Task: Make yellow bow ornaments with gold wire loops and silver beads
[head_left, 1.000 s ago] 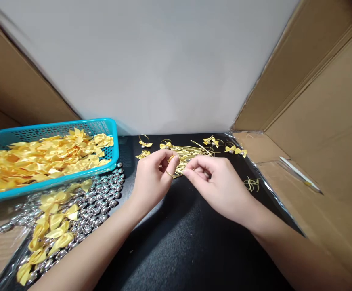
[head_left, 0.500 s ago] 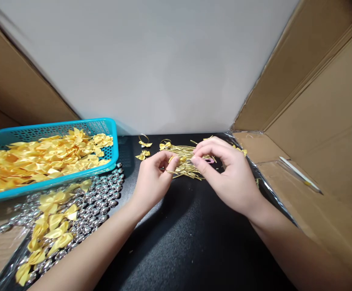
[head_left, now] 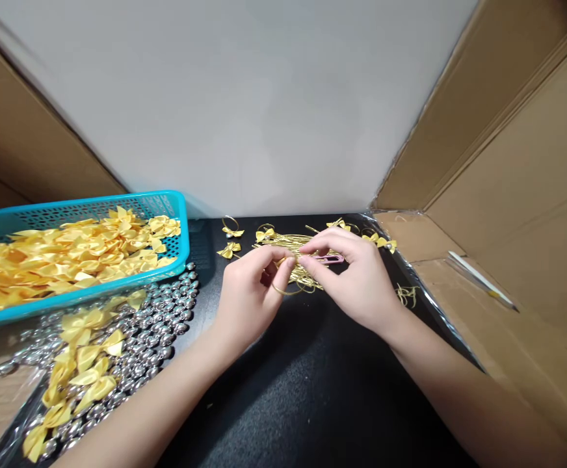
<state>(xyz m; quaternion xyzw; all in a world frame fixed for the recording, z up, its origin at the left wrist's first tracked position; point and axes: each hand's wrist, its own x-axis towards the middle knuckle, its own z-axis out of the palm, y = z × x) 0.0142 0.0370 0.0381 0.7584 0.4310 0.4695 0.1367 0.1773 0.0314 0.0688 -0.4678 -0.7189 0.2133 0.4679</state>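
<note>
My left hand [head_left: 254,279] is closed in a pinch on a looped gold cord [head_left: 287,292], which hangs in a ring below its thumb. A yellow bow at those fingertips is almost wholly hidden. My right hand [head_left: 349,273] is also pinched, its fingertips meeting the left ones; what lies between them is too small to make out. Under both hands spreads a bundle of gold cords [head_left: 283,241]. A pink looped object [head_left: 331,259] lies on the bundle beneath my right fingers, partly covered.
A turquoise basket [head_left: 184,227] of yellow bows stands at left. Before it lie silver beads [head_left: 159,322] and loose bows [head_left: 93,383]. Bows with cord loops [head_left: 229,249] lie along the black table's back. Cord scraps [head_left: 407,295] and a white pen-like tool [head_left: 483,281] are at right.
My right hand has moved left and slightly down, so its fingertips now meet my left ones. The yellow bow in the left pinch has become mostly hidden, and the cord loop hangs lower.
</note>
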